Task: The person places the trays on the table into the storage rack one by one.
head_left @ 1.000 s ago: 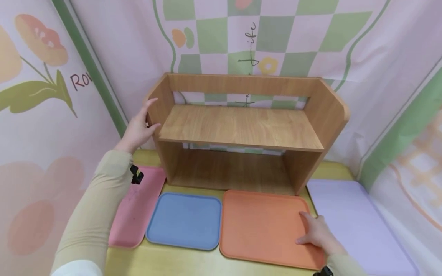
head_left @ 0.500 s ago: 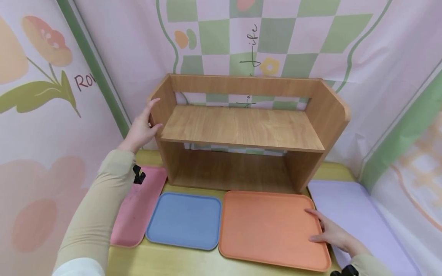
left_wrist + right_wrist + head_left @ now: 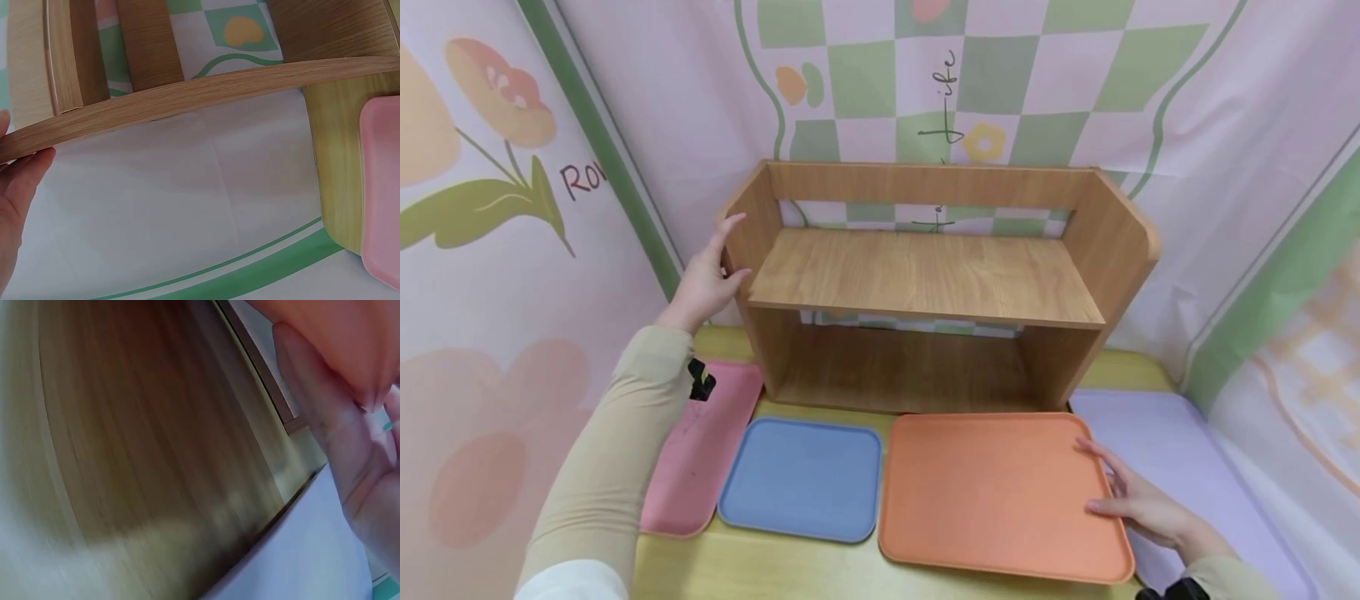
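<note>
A two-tier wooden desk shelf [image 3: 925, 271] stands at the back of the table. My left hand [image 3: 703, 279] grips the front edge of its left side panel, fingers and thumb on either side of the board. In front of the shelf's right half, an orange tray [image 3: 992, 496] is raised off the tabletop, its right side higher. My right hand [image 3: 1150, 508] holds it by the right edge, thumb on the top face. In the right wrist view, the tray's orange underside [image 3: 350, 344] rests against the hand above the table; part of the hand is out of view.
A blue tray [image 3: 801, 479] lies flat left of the orange one. Farther left is a pink tray [image 3: 700, 454], partly behind the left sleeve. At the right lies a lilac tray [image 3: 1195, 467]. Printed curtains [image 3: 685, 108] enclose the yellow table [image 3: 760, 571].
My right hand has slid from the orange tray's face to its right edge. The tray's right side has risen and shifted right. My left hand stays on the shelf.
</note>
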{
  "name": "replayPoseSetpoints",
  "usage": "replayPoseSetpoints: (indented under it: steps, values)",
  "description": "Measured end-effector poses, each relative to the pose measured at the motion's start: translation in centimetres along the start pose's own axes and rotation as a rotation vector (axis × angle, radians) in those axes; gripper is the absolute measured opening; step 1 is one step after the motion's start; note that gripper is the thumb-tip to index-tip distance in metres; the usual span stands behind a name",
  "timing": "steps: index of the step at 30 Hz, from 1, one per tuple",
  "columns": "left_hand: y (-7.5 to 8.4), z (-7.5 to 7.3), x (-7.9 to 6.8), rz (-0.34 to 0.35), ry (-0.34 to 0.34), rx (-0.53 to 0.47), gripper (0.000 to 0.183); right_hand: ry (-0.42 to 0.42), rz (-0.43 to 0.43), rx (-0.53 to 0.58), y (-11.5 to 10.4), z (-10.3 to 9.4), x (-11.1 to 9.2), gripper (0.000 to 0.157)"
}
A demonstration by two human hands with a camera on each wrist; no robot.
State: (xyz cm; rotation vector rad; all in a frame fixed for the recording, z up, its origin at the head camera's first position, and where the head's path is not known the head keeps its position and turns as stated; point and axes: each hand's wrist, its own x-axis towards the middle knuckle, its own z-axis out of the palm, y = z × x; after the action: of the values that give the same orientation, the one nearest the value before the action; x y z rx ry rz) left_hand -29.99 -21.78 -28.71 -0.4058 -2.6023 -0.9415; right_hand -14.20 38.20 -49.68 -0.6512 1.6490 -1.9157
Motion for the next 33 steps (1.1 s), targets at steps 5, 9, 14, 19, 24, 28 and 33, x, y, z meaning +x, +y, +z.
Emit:
replayPoseSetpoints:
  steps: [5, 9, 14, 19, 24, 28, 33]
  values:
    - [-0.1, 0.0, 0.0, 0.000, 0.006, -0.009, 0.079, -0.081, -0.061, 0.149, -0.5, 0.1, 0.1, 0.085]
    - [-0.3, 0.1, 0.0, -0.003, 0.010, -0.004, 0.080, -0.115, -0.111, 0.182, -1.5, 0.4, 0.2, 0.084]
    - [-0.3, 0.1, 0.1, 0.009, 0.007, 0.008, 0.080, -0.187, -0.212, 0.247, -3.5, 1.4, 0.8, 0.084]
    - [-0.3, 0.1, 0.1, 0.022, 0.019, 0.012, 0.079, -0.193, -0.307, 0.299, -6.2, 2.7, 2.0, 0.083]
    - [-0.2, 0.1, 0.1, 0.035, 0.018, 0.005, 0.079, -0.156, -0.397, 0.342, -8.8, 4.1, 3.3, 0.081]
    - [-0.2, 0.1, 0.1, 0.040, 0.023, -0.005, 0.078, -0.096, -0.470, 0.386, -10.4, 5.3, 4.7, 0.075]
    - [-0.3, 0.0, 0.0, 0.027, 0.017, -0.007, 0.079, -0.014, -0.537, 0.474, -11.9, 6.9, 7.1, 0.069]
